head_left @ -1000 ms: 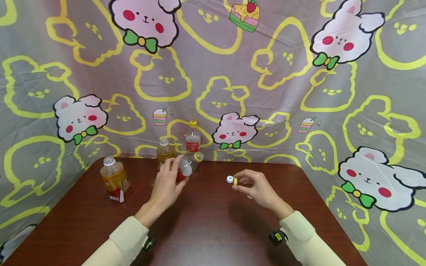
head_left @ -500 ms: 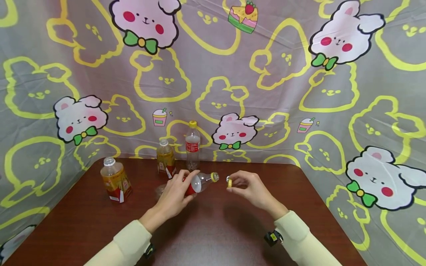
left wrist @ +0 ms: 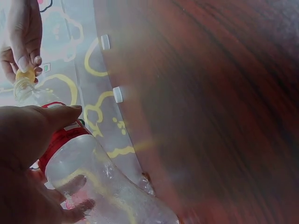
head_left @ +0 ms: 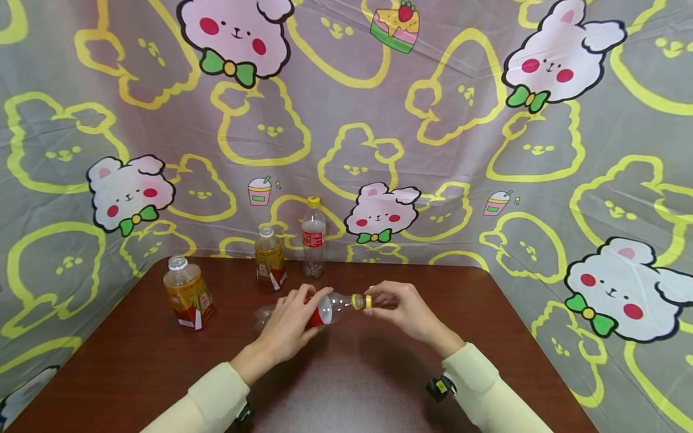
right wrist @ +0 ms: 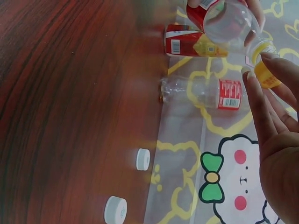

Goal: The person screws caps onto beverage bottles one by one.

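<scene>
My left hand (head_left: 284, 325) grips a clear plastic bottle (head_left: 339, 305) with a red label around its middle. The bottle is tilted onto its side, its neck pointing right. Between thumb and fingers, my right hand (head_left: 408, 313) pinches a yellow bottle cap (head_left: 369, 301) at the bottle's mouth. The right wrist view has the cap (right wrist: 267, 77) right against the neck; whether it sits on the thread I cannot tell. Two white caps (right wrist: 143, 159) lie on the table in both wrist views, hidden behind the right hand in the head view.
An uncapped bottle with a yellow and red label (head_left: 189, 294) stands at the left of the brown table (head_left: 346, 391). A similar one (head_left: 269, 260) is farther back, beside an upright clear bottle (head_left: 313, 237) with a yellow cap. A patterned curtain (head_left: 460, 150) surrounds the table.
My left hand has brought the bottle right and nearer, from beside the standing bottles, swinging its neck toward the right hand. The right hand has shifted slightly left; cap and bottle mouth now meet.
</scene>
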The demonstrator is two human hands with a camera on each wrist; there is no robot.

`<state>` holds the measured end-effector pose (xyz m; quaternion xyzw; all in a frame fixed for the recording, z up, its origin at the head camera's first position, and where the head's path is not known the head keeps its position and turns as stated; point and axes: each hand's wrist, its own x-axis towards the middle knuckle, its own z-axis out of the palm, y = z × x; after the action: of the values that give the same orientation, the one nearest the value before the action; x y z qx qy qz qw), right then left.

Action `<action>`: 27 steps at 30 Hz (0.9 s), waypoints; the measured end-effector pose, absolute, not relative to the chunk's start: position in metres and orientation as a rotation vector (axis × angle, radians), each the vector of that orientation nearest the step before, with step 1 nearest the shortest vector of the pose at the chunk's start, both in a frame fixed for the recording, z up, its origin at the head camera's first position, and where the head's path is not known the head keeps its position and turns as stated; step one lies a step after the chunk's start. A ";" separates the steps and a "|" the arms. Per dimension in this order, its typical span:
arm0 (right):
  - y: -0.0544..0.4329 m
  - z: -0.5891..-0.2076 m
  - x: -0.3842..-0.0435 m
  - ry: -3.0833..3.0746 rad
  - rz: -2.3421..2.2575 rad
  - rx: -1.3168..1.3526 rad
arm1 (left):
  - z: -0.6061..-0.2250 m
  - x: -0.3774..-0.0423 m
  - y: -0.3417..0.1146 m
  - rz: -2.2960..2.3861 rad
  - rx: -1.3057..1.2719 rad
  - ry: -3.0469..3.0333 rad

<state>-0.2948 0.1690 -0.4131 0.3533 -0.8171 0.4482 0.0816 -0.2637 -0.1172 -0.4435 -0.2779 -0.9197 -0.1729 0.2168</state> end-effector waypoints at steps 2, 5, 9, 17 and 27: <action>0.169 -0.413 -0.294 -2.438 1.352 1.081 | -0.443 -0.263 -0.116 -0.470 -0.778 -2.551; 0.169 -0.413 -0.294 -2.448 1.372 1.104 | -0.443 -0.262 -0.115 -0.458 -0.784 -2.561; 0.169 -0.413 -0.293 -2.476 1.390 1.119 | -0.443 -0.260 -0.114 -0.448 -0.788 -2.575; 0.169 -0.415 -0.292 -2.487 1.406 1.122 | -0.443 -0.259 -0.113 -0.432 -0.805 -2.577; 0.170 -0.412 -0.292 -2.518 1.385 1.119 | -0.440 -0.256 -0.113 -0.422 -0.810 -2.599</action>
<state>-0.2916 0.1702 -0.4123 0.3628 -0.8161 0.4489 0.0289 -0.2561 -0.1126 -0.4400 -0.2886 -0.9258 -0.1503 0.1923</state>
